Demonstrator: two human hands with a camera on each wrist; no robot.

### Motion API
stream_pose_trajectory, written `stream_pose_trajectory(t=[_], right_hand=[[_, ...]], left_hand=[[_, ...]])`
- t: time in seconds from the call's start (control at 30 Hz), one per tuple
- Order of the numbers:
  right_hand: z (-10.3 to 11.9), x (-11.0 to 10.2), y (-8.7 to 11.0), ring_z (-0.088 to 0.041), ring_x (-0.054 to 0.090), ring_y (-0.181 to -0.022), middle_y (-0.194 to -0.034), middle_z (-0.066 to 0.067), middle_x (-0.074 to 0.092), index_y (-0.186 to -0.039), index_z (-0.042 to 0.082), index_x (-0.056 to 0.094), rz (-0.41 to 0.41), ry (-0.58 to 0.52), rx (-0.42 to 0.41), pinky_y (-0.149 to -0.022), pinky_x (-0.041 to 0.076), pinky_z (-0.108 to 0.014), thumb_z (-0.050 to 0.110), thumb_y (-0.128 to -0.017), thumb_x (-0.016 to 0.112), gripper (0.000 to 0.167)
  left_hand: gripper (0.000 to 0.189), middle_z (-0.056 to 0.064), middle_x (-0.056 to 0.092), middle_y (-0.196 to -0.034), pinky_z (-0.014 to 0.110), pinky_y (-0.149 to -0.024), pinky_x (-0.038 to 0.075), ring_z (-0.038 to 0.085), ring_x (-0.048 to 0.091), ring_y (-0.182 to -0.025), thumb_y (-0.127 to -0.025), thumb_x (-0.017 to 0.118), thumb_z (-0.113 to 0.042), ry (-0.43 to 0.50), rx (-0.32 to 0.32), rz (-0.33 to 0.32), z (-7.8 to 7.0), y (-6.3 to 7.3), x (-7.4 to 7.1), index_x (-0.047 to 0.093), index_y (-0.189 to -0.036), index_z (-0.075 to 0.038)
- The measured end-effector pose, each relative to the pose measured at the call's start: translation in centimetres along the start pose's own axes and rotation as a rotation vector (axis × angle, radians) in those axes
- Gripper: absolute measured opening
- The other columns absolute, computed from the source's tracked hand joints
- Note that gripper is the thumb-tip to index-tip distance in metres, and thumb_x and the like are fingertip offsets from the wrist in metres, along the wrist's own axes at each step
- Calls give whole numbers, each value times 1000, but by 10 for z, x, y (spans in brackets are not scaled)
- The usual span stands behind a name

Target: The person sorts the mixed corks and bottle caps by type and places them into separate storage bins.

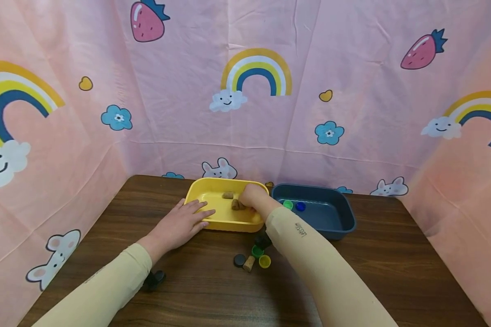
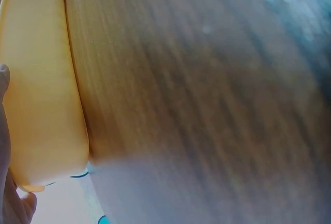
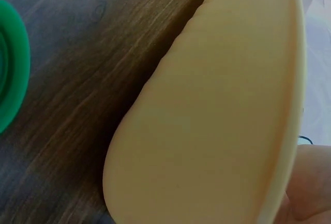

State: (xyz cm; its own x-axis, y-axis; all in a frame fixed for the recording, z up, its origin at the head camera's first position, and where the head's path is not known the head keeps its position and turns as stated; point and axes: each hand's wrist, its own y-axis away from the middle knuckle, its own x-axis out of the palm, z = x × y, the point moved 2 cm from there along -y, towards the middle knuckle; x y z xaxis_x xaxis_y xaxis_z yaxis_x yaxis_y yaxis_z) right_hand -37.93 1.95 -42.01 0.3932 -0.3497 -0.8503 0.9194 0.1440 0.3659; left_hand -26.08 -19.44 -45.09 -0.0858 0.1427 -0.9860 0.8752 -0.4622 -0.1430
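My left hand [image 1: 181,223] rests with spread fingers over the left end and near rim of a yellow tray [image 1: 212,225]. My right hand [image 1: 253,196] reaches into the right side of this tray, its fingers curled downward at a brown cork [image 1: 242,205]. Its fingertips are mostly hidden behind the hand. Beside that cork lies another cork stopper [image 1: 235,205], and a third cork [image 1: 227,195] is farther back in the tray. Both wrist views mainly show the tray's outer wall [image 2: 44,84], with parts of the hands at the edge.
A dark blue tray [image 1: 345,227] stands to the right, holding a green cap [image 1: 288,205] and a blue cap [image 1: 300,206]. In front lie a black cap [image 1: 239,260], a cork [image 1: 248,264], a green cap [image 1: 257,251] and a yellow cap [image 1: 264,261] on the wooden table [image 1: 196,290].
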Motion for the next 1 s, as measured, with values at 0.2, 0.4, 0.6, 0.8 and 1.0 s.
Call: stream_pose_trajectory(t=[0.2,0.4,0.6,0.8,1.0], right_hand=[[0,-6,8,-14,45,-39,-63,-5,53,-119,6,62,-21,-13,8,-40,43,-24,25,-99,55,28],[-6,-13,20,-17,50,-50,-63,-4,54,-107,8,65,-74,-79,-72,-47,43,-28,28,-100,55,23],[-16,-23,38,-22,57,-78,-99,-3,64,-111,16,66,-196,-166,-134,-65,49,-34,33,-99,55,24],[-31,-26,64,-21,58,-82,-101,-2,64,-107,18,65,-297,-246,-200,-68,51,-34,32,-97,57,19],[-49,-21,97,-19,56,-73,-90,-1,62,-103,18,65,-310,-311,-269,-61,50,-30,29,-96,58,14]], left_hand=[[47,7,44,-153,59,-118,17,31,35,-143,-104,46,-47,-8,-3,16,-2,-1,-2,48,-148,-32],[46,6,44,-153,59,-118,17,30,34,-144,-105,45,-46,-5,-1,28,-3,-2,-1,48,-148,-32],[46,6,44,-152,59,-119,16,30,34,-144,-105,44,-47,10,3,25,-2,-4,-2,49,-148,-32],[46,6,44,-153,59,-118,16,30,34,-144,-104,46,-46,9,5,20,-2,-3,-3,49,-148,-32],[46,7,45,-152,60,-118,16,31,35,-143,-104,47,-45,16,2,16,-2,-1,-3,49,-148,-31]])
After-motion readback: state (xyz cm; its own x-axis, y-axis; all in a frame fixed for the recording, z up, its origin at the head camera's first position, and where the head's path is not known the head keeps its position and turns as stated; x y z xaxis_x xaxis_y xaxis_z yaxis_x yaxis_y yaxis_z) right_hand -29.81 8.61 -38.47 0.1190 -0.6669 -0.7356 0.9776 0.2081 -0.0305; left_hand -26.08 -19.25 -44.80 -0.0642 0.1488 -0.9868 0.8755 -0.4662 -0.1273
